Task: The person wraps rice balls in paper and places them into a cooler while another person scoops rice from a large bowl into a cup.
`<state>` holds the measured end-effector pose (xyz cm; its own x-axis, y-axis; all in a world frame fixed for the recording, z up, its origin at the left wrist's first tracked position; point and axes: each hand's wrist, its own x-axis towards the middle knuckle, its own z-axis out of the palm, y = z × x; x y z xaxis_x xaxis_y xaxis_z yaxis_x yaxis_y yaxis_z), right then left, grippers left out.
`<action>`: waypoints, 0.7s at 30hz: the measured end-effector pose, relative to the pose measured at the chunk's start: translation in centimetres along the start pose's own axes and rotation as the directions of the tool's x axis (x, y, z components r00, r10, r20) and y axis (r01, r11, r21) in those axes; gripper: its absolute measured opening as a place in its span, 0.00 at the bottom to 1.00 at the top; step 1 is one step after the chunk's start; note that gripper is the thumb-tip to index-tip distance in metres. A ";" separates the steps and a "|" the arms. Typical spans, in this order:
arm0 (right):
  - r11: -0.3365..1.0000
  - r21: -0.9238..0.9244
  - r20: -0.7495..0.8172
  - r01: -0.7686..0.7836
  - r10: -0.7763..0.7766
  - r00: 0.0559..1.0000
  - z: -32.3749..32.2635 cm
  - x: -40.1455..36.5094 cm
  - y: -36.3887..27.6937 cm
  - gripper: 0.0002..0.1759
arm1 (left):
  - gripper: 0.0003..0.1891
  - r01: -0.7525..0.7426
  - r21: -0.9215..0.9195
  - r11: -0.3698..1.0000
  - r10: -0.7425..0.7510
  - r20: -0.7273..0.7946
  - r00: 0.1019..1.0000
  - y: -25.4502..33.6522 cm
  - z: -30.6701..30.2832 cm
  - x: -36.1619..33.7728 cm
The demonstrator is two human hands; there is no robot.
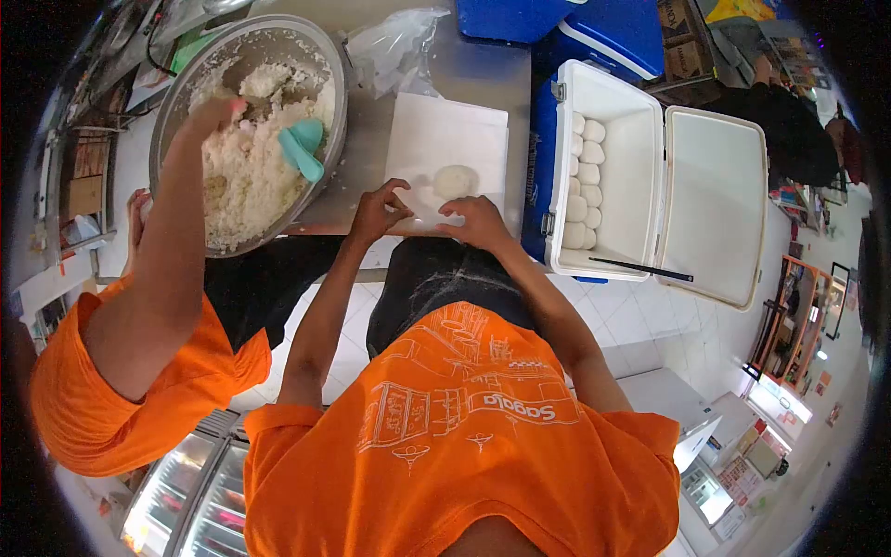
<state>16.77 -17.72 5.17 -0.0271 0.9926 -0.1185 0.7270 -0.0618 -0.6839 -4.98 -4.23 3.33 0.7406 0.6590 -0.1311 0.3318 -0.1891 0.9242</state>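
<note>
A round white rice ball lies under thin clear film on a white board on the steel table. My left hand sits at the board's near edge just left of the ball, fingers curled and pinching the film. My right hand is close below the ball, fingertips on the same film. Both forearms reach out from my orange shirt.
A co-worker in orange at the left has a hand in a big metal bowl of white rice with a teal scoop. An open blue-and-white cooler at the right holds several rice balls. A crumpled plastic bag lies behind the board.
</note>
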 end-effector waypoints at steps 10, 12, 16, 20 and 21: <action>0.995 -0.038 -0.007 -0.087 0.087 0.996 2.5 1.8 -1.4 0.09 | 0.25 0.021 -0.014 1.000 -0.021 0.001 1.000 -0.4 -0.2 -0.2; 0.995 -0.057 -0.045 -0.088 0.085 0.995 2.8 1.9 -1.3 0.09 | 0.25 0.058 0.000 0.998 -0.058 0.021 0.998 -0.5 -0.2 -0.2; 0.999 0.014 -0.082 -0.051 0.052 0.995 3.6 1.9 -1.0 0.09 | 0.25 0.072 0.039 0.997 -0.074 0.052 0.996 -1.6 -0.1 -0.8; 0.987 0.130 -0.037 -0.092 0.098 0.995 3.5 1.6 -1.1 0.10 | 0.24 0.082 0.018 0.996 -0.083 0.066 0.994 -2.5 0.0 -1.1; 0.966 0.223 -0.005 -0.130 0.134 0.991 3.6 1.5 -0.9 0.11 | 0.25 0.061 0.046 0.997 -0.064 0.069 0.996 -2.5 0.0 -1.1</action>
<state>13.60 -16.57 3.04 0.0740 0.9758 -0.2056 0.5533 -0.2117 -0.8056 -6.61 -4.48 1.21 0.7566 0.6176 -0.2147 0.4030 -0.1819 0.8970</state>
